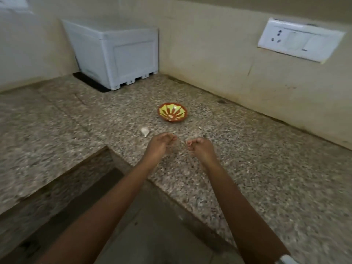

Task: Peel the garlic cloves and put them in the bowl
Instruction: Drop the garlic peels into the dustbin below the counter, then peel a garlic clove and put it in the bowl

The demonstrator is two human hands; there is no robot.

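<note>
The 2 hands are held out over the speckled stone desk (247,168), side by side with a small gap between them. The left hand (159,145) is half curled, the fingers bent toward the thumb, and I cannot tell if it holds something. The right hand (200,148) is also curled, with the fingertips drawn together near the thumb; something very small and pale may be there, but the picture is too blurred to be sure.

1 garlic clove (145,131), white and with a pointed tip, lies on the desk just beyond the left hand and a little to its left, not touching it. The bowl (172,112), red-brown with a yellow-green ray pattern inside, stands on the desk farther away, beyond both hands, apart from the clove. I see no clove inside it.

A white box (118,54) stands in the far corner on a dark mat (89,82). A white socket plate (300,41) is on the right wall.
</note>
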